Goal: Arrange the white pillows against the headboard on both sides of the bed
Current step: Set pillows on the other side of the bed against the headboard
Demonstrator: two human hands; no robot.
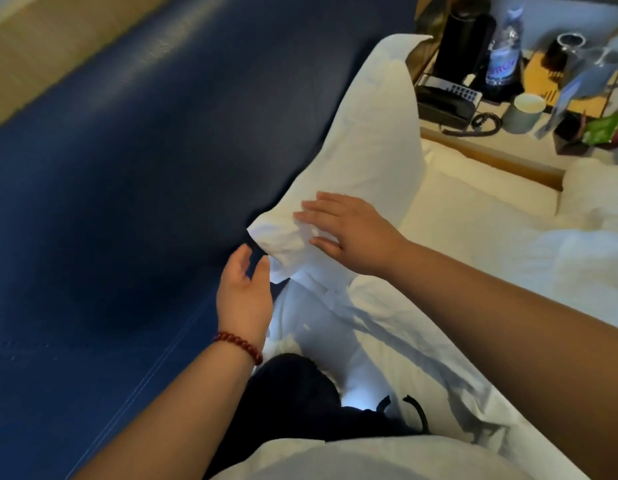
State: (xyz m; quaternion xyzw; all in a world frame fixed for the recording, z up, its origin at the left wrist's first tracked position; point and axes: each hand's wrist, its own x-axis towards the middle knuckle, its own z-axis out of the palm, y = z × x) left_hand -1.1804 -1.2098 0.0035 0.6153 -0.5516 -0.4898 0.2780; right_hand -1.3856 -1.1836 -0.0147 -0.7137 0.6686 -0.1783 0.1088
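White pillow [373, 133] stands leaning on blue headboard [127, 168], lower edge on bed [473, 220]. Right hand [349, 230] spread flat, pressing pillow's near corner. Left hand [243, 296] relaxed, fingers apart, just beside lower corner; contact unclear, grips nothing. Judgement: this side nearly settled. Other side out of view, probably remaining.

The headboard [127, 202] looks like dark blue leather or imitation leather, smooth, with a soft sheen and a stitched seam; the pillow [369, 143] is white cloth, matt and creased; the bed sheet [473, 237] is a similar matt white cloth, wrinkled; the bottle [505, 53] is clear glossy plastic; the telephone [442, 102] is black plastic; the cup [524, 112] looks smooth and pale; the bench [491, 161] has a light wooden edge; the bracelet [240, 344] has glossy dark red beads.
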